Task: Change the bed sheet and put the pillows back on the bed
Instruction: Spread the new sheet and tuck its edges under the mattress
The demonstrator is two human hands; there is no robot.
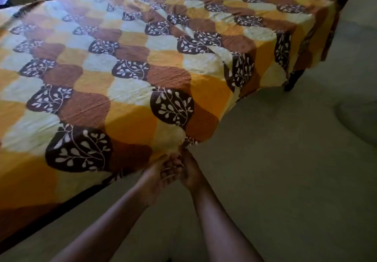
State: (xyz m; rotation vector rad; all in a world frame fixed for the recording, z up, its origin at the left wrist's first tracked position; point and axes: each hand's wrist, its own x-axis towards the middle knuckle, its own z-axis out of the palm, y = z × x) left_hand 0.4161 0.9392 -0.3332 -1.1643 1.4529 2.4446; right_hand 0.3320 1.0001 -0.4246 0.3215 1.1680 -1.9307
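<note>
left hand (157,173), right hand (188,172), side by side, gripping bed sheet (130,102) edge

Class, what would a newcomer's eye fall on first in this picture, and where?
First, the bed sheet, boldly patterned in yellow, brown and cream with dark leaf medallions, spread out across the upper left and centre. Then the left hand and right hand, close together at bottom centre, gripping the sheet's bunched near edge above the pale floor.
</note>
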